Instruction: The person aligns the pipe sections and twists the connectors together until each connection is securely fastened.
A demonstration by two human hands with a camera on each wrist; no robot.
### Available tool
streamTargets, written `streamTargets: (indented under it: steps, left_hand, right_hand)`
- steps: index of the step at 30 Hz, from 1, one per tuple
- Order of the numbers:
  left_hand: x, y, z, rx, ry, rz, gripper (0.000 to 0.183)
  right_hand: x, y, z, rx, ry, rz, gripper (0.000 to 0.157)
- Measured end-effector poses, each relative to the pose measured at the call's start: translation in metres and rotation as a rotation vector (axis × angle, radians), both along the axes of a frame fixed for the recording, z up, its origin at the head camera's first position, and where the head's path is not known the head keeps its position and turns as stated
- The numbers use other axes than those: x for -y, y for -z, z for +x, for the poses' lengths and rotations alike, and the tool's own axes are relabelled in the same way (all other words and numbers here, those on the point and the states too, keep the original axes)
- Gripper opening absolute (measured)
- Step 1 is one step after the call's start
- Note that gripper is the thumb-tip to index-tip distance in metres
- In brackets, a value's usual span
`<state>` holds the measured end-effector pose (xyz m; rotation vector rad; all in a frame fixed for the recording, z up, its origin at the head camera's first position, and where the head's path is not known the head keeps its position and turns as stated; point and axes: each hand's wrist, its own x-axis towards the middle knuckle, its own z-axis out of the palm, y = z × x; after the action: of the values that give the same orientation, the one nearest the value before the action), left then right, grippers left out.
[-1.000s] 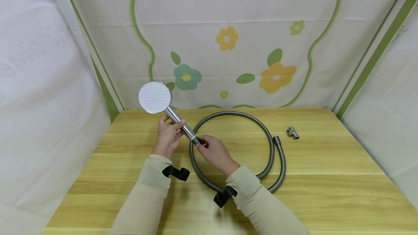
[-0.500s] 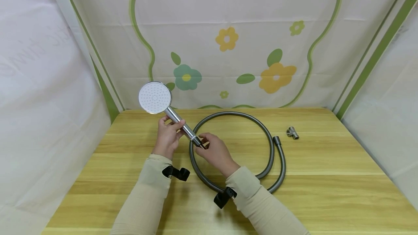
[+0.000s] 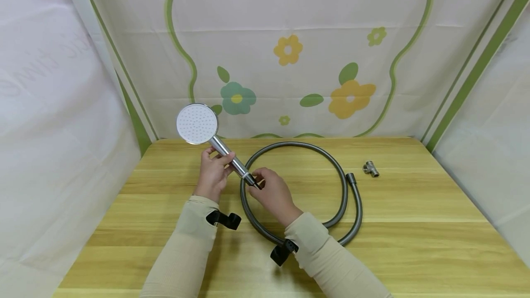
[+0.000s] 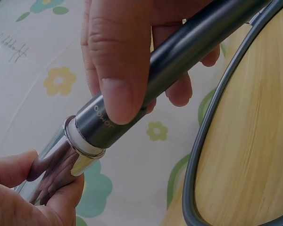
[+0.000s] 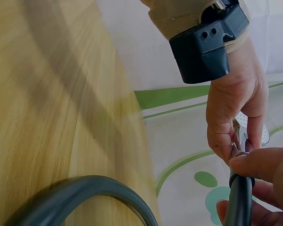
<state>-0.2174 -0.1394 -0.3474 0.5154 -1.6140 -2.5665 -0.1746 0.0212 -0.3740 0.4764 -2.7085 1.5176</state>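
Observation:
In the head view, a round shower head (image 3: 197,123) with a white dotted face and a chrome handle is held up at a slant. My left hand (image 3: 213,174) grips its handle. At the handle's lower end, my right hand (image 3: 275,192) pinches the dark end connector of the shower hose (image 3: 296,144). The left wrist view has this connector (image 4: 95,128) up close, marked with small lettering, my right thumb (image 4: 118,99) lying along it. A white ring (image 4: 75,134) shows between connector and chrome handle. The two parts line up.
The grey hose loops over the wooden table (image 3: 414,243), its free end (image 3: 351,178) lying right of the loop. Farther right lies a small metal tee fitting (image 3: 371,168). A flower-printed cloth (image 3: 256,59) stands behind the table, with white cloth at both sides.
My right fingers have shifted slightly on the connector, leaving more of its dark sleeve showing. My left hand and the shower head stay almost in place.

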Motion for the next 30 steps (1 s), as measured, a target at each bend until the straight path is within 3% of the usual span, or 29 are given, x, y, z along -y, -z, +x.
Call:
streamTargets:
  steps: [15,30]
  left_hand:
    - [-0.0023,0.0,0.0009,-0.004,-0.013,0.005,0.063]
    - [-0.0019,0.0003,0.0012,-0.002,-0.011,0.0,0.064]
  right_hand:
    - [0.001,0.0011,0.0024,-0.034,0.013,0.019,0.027]
    - [0.0005,0.0009,0.0023,-0.003,-0.019,0.007,0.028]
